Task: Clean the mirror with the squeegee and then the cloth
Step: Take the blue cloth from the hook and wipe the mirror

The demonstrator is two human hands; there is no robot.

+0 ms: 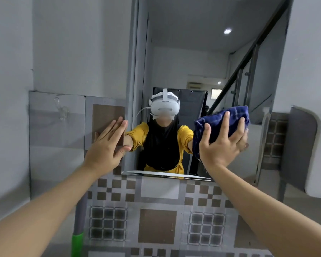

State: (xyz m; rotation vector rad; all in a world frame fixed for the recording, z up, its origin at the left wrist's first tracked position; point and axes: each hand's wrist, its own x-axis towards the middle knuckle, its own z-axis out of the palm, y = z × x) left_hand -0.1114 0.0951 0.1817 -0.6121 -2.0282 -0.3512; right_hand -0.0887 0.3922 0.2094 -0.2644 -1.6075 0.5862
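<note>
– Forearms (37, 210) reach up from the lower corners. How does each grip stand?
– Left grip (106, 147): fingers straight and close together, flat on the tiled wall (156, 219). The mirror (183, 58) is just to its right. Right grip (222, 145): fingers spread, pressing the bunched blue cloth (228, 119) against the glass.
– Anything lower down?
– Below the left grip, a grey pole (78, 240) with a green band.

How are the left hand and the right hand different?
The left hand holds nothing; the right hand has the bunched blue cloth under it. The left hand's fingers lie close together; the right hand's fingers are spread wide. The left hand rests flat on the tiled wall at the mirror's left edge; the right hand presses on the mirror itself. Both are raised with palms facing forward.
</note>
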